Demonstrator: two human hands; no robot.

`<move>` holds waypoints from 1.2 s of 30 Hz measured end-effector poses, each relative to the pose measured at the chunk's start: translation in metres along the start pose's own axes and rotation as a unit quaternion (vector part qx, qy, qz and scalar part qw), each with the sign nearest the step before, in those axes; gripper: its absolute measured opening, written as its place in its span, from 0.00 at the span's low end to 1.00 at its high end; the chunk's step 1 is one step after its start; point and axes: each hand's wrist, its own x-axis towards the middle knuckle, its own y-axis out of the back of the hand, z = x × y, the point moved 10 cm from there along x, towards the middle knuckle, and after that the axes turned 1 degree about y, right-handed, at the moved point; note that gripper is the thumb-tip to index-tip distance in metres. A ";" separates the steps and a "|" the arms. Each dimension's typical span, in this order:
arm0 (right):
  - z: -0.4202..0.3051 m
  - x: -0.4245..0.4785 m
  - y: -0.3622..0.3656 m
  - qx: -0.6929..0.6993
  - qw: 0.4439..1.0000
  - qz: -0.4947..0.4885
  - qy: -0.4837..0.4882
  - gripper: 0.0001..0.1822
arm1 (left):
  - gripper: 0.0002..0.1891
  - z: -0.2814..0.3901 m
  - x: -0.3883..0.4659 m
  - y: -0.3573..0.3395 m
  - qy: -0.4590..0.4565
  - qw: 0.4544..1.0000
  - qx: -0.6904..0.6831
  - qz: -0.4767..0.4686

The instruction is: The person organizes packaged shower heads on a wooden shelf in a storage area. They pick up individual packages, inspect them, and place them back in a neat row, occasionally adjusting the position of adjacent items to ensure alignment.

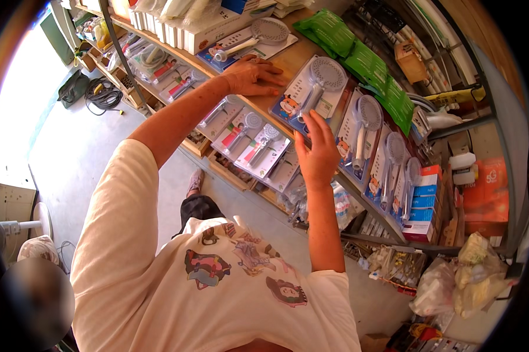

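Observation:
My left hand [255, 75] lies palm down on the bare wood of the upper shelf [286, 61], fingers spread, holding nothing. Just beyond it a shower head in a clear blister pack [271, 31] lies near white boxes. To the right, my right hand [318, 147] has its fingertips over the near edge of another blister-packed shower head [325, 79], with the thumb at that edge. This pack has a blue card with a cartoon cow. More packs of the same kind [370, 114] stand in a row to its right, some overlapping.
Green plastic packets [365, 66] lie along the back of the shelf. Below, a lower shelf bears smaller packaged shower heads [264, 145]. Blue and white boxes [423, 202] stand at the right end. Plastic bags [436, 286] hang lower right. A coiled black cable [101, 94] lies on the floor.

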 end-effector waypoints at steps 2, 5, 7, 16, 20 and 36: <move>0.006 0.002 0.016 -0.015 1.000 0.018 -0.009 0.23 | 0.25 0.001 0.000 0.001 0.003 1.000 -0.002 0.003; 0.041 0.001 0.046 -0.063 0.996 0.059 -0.029 0.22 | 0.24 -0.001 0.000 0.004 0.007 1.000 -0.001 0.015; 0.071 -0.003 0.070 -0.094 0.990 0.085 -0.069 0.20 | 0.24 -0.003 -0.002 0.004 0.009 1.000 0.000 0.025; 0.187 -0.070 0.066 0.106 0.944 0.060 -0.308 0.25 | 0.23 -0.002 0.000 0.006 0.013 0.999 -0.003 0.037; 0.192 -0.075 0.066 0.105 0.945 0.068 -0.303 0.24 | 0.19 0.004 -0.003 0.018 0.007 0.996 -0.008 0.093; 0.173 -0.069 0.076 -0.003 0.953 0.088 -0.289 0.24 | 0.27 -0.024 -0.016 0.056 0.298 0.918 0.208 0.157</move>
